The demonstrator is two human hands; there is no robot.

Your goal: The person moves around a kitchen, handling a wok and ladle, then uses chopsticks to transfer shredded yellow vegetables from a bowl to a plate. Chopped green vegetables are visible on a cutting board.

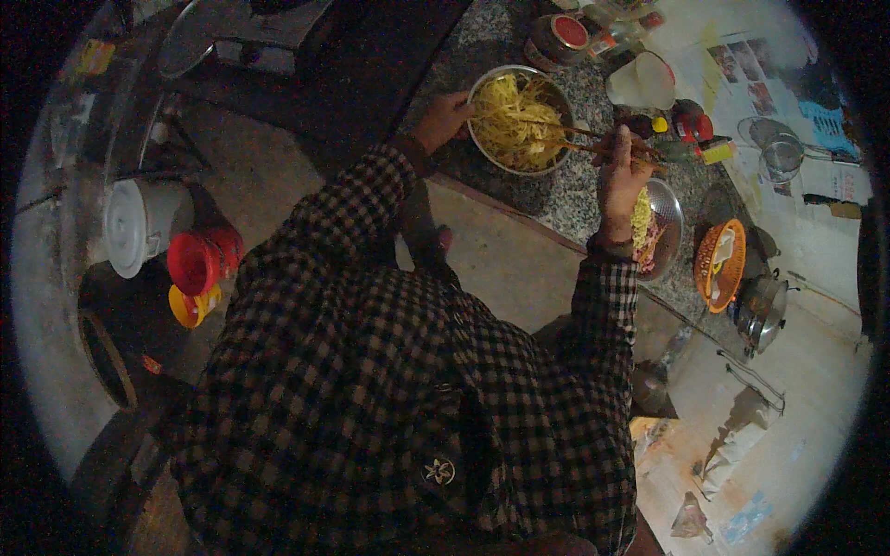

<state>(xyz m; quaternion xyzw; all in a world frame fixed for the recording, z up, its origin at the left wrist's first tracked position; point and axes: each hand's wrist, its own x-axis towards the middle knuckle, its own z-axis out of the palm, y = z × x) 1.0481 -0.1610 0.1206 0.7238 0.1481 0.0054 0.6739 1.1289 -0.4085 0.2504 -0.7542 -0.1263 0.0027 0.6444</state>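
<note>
My left hand (445,124) grips the near-left rim of a round metal bowl (528,174) on the speckled stone counter (480,28). Pale yellow shredded strips (518,115), perhaps potato or noodles, fill much of the bowl. A pair of wooden chopsticks (580,147) is held in my right hand (621,177), spread apart with their tips among the strips. Below that hand sits a perforated metal colander (669,222), partly hidden by my wrist. It holds chopped yellow pieces (641,219) beside pink pieces (646,260).
Behind the bowl stand a red-lidded jar (570,31), a pale container (643,80) and several bottles (685,149). An orange plastic basket (719,267) and a lidded pot (761,313) lie farther right. On the floor at left are a white bucket (128,226) and a red container (191,264).
</note>
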